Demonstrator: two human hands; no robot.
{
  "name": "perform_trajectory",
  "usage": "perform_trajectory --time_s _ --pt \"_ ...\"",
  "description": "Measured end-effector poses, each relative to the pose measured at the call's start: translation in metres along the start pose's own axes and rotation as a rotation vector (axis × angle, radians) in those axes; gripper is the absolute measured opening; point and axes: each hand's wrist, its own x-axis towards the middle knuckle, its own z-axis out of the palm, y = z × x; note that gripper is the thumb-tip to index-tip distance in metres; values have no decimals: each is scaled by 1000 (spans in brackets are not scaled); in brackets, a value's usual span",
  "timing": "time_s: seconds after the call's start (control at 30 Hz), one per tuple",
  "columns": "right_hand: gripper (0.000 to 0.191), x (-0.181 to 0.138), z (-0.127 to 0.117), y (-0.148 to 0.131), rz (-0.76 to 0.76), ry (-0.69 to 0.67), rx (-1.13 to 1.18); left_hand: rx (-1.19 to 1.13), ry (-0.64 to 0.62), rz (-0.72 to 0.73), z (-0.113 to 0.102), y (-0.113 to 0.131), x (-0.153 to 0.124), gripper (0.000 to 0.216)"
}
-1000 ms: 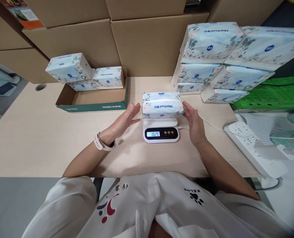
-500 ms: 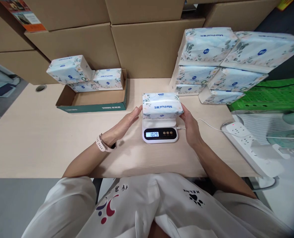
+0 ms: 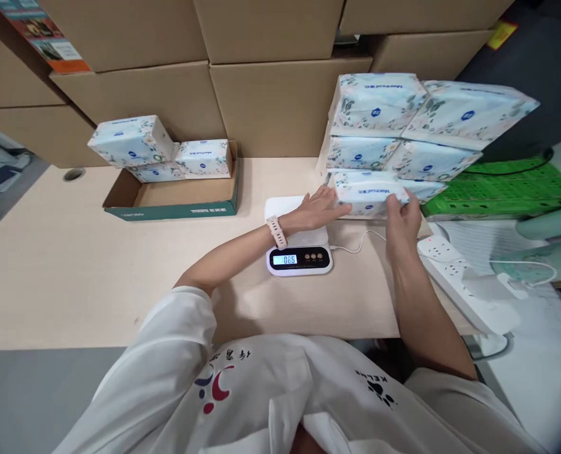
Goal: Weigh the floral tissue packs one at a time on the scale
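Observation:
A pack of tissues (image 3: 366,188) in pale blue floral wrap is between my two hands, to the right of the scale and in front of the stacked packs. My left hand (image 3: 319,208) reaches across the white digital scale (image 3: 299,273), its fingers against the pack's left end. On the right end, my right hand (image 3: 402,221) grips with bent fingers and thumb. No pack lies on the scale's platform, which the left wrist partly covers. Its lit display shows digits too unclear to read surely.
Several tissue packs (image 3: 377,104) stand stacked at the back right. A green-sided cardboard tray (image 3: 176,211) holds more packs at the left. Brown cartons (image 3: 285,107) wall the back. A white power strip (image 3: 464,284) and a green crate (image 3: 488,189) are at the right.
The tissue pack has left the scale and moved right to the front of the stack, with both hands following it. The number on the display has changed.

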Motion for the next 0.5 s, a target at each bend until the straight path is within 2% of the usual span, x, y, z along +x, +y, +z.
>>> perform_trajectory --time_s 0.1,0.17,0.27,0.43,0.5 --pt "76 0 -2 2 -10 -20 -230 152 -2 -1 4 -5 9 79" --pt "73 -3 -4 0 -65 -20 -366 172 0 3 4 -9 6 79" --pt "69 -8 -5 -3 -161 37 -436 141 54 -2 -2 -16 -6 84" --pt "61 -17 -5 -11 -252 76 -435 -4 278 -25 -35 -39 -34 80" --pt "59 -24 -4 -18 -318 102 -420 -107 470 2 -57 -57 -50 67"
